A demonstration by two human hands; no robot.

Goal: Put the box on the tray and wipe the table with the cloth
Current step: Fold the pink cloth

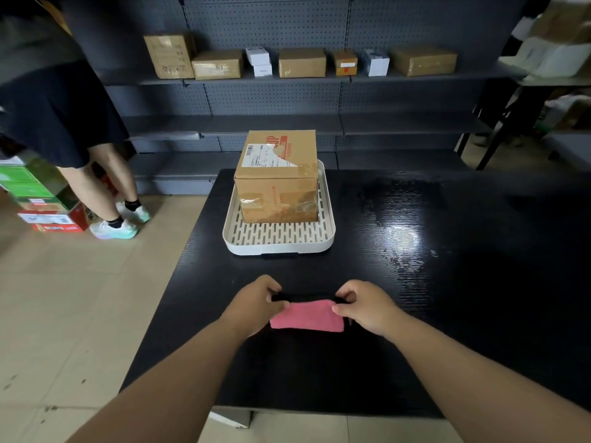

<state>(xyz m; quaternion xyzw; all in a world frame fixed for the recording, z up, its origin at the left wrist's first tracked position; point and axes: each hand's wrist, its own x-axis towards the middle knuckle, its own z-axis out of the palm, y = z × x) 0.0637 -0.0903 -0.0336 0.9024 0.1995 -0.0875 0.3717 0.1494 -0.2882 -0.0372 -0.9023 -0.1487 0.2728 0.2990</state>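
Pinching the cloth (307,319) (upper corners) between fingers (271,288).

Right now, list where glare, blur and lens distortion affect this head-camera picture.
Head view: a bright glare patch sits on the black table right of the tray; the wide lens bows the shelf and stretches the forearms; the far corners look soft; the box and pink cloth are sharp.

A brown cardboard box (277,177) with red print, a white label and clear tape sits upright on a white slotted tray (278,241) at the far side of the black desk (431,330). Nearer, a pink cloth (307,315) is pinched at its upper corners by the left hand (256,300) and right hand (367,306).
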